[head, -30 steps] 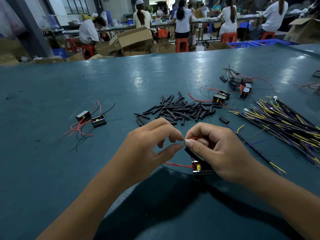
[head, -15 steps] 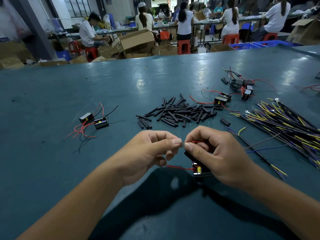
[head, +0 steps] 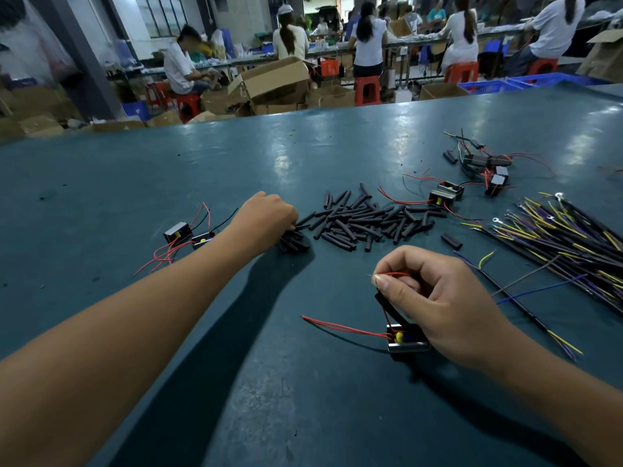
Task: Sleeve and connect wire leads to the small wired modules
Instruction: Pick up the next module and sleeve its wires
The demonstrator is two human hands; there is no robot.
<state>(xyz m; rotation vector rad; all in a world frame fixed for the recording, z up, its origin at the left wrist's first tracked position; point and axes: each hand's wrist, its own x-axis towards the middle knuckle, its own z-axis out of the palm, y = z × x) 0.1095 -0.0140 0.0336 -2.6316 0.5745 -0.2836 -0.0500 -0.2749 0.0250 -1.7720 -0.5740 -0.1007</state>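
My right hand (head: 441, 298) pinches the stripped end of a thin red lead (head: 391, 274) between thumb and forefinger. That lead belongs to a small black module (head: 406, 340) that hangs under my palm, with two more red leads trailing left over the table. My left hand (head: 266, 214) is stretched out to the left end of the pile of black sleeve tubes (head: 364, 220). Its fingers are curled down onto a few tubes (head: 293, 242); whether they grip one is hidden.
Two wired modules (head: 188, 234) lie at the left. More modules (head: 446, 193) and a cluster (head: 485, 166) sit beyond the pile. A bundle of black, yellow and purple wires (head: 553, 241) spreads at the right. Seated people work at benches beyond the green table (head: 135, 183).
My left hand has let go of the lead tip and reached forward-left to the sleeve pile. My right hand still holds the red lead and module.
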